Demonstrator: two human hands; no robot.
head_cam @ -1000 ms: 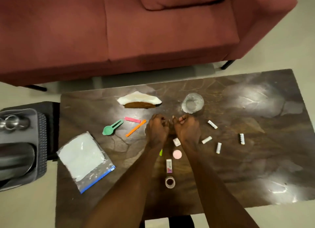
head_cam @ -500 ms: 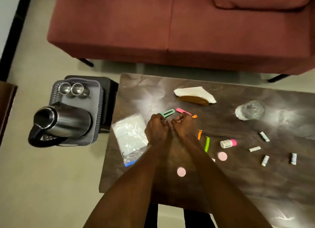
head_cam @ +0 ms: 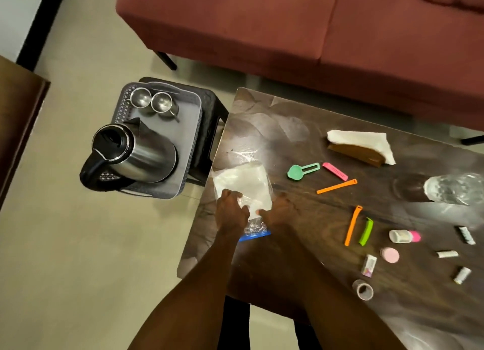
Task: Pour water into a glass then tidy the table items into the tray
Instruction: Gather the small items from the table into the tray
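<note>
A clear zip bag (head_cam: pixel 242 183) with white contents and a blue seal lies at the table's left edge. My left hand (head_cam: pixel 231 212) and my right hand (head_cam: pixel 281 210) both grip its near part, fingers curled on the plastic. The glass (head_cam: pixel 455 188) with water stands at the far right of the table. On a grey tray (head_cam: pixel 187 119), set on a black stool left of the table, stand a steel kettle (head_cam: pixel 136 153) and two steel cups (head_cam: pixel 152 102).
Spread over the dark table (head_cam: pixel 288 129) are a napkin holder (head_cam: pixel 361 146), a green clip (head_cam: pixel 301 170), a pink clip (head_cam: pixel 335 171), orange clips (head_cam: pixel 336 186), a lime clip (head_cam: pixel 366 230), a pink-capped bottle (head_cam: pixel 403 236), a tape roll (head_cam: pixel 362 289) and small white tubes (head_cam: pixel 447 253). A red sofa (head_cam: pixel 288 30) stands behind.
The view has swung left. Both hands have moved from the middle of the table to the zip bag at the left edge and closed on it.
</note>
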